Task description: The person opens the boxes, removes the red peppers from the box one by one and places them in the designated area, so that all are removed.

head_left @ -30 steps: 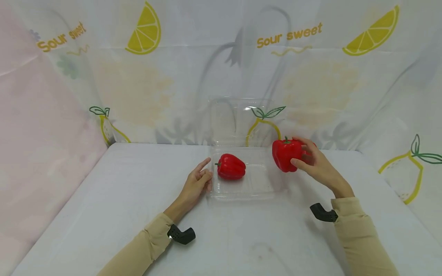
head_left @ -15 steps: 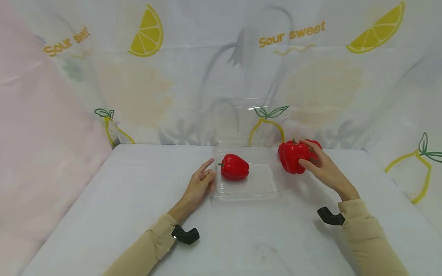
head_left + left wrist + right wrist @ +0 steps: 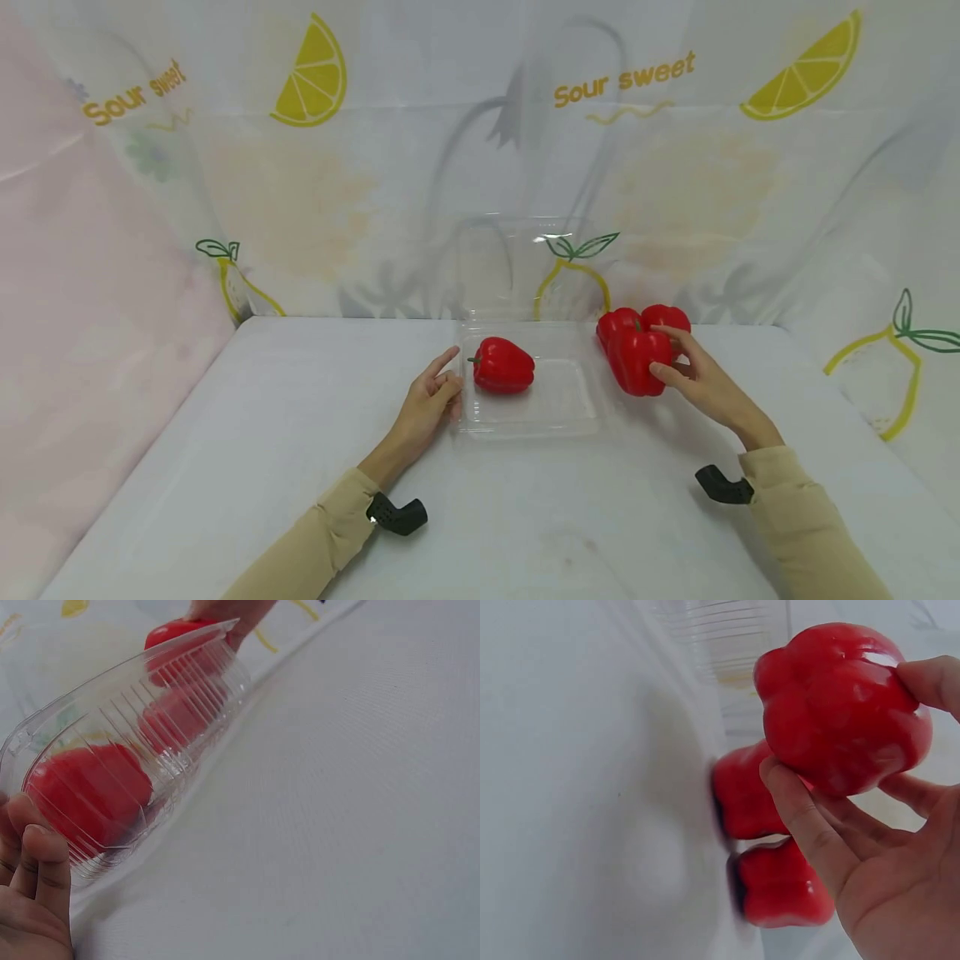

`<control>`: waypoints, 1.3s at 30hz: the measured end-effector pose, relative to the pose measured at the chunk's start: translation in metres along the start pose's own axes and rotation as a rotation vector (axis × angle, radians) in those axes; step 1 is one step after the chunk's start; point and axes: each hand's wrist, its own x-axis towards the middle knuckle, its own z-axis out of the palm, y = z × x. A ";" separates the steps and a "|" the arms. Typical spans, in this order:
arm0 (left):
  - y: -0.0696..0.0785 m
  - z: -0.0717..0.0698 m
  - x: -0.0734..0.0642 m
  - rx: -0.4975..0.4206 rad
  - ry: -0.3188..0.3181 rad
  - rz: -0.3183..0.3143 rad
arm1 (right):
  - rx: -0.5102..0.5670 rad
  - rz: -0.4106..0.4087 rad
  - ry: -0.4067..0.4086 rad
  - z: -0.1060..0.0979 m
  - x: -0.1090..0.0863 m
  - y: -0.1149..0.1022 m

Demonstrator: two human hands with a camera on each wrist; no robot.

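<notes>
A clear plastic clamshell container (image 3: 558, 421) lies open on the table, its lid (image 3: 487, 258) raised at the back. One red bell pepper (image 3: 504, 365) lies on its side in the container's left part. At the left rim, my left hand (image 3: 423, 408) holds the container with thumb and curled fingers, index finger extended. My right hand (image 3: 705, 379) grips another red bell pepper (image 3: 840, 712) between thumb and fingers, to the right of the container. Just behind it are two more red bell peppers, one on the left (image 3: 617, 321) and one on the right (image 3: 667, 317), partly covered by the held one.
A white cloth covers the table (image 3: 525, 517). Behind it hangs a pale curtain (image 3: 420, 167) printed with lemons and lettering, and a pinkish cloth (image 3: 97, 333) hangs at the left.
My right hand has brought its bell pepper slightly right, lower and closer to me, uncovering more of the two peppers behind. My left hand stays at the container's rim.
</notes>
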 end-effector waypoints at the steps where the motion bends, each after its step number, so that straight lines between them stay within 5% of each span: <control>1: 0.000 0.000 0.000 -0.001 0.000 0.003 | 0.003 -0.001 -0.006 0.000 -0.001 0.001; 39: 0.000 0.000 0.000 -0.016 -0.006 0.017 | -0.073 0.060 -0.088 -0.002 -0.009 0.024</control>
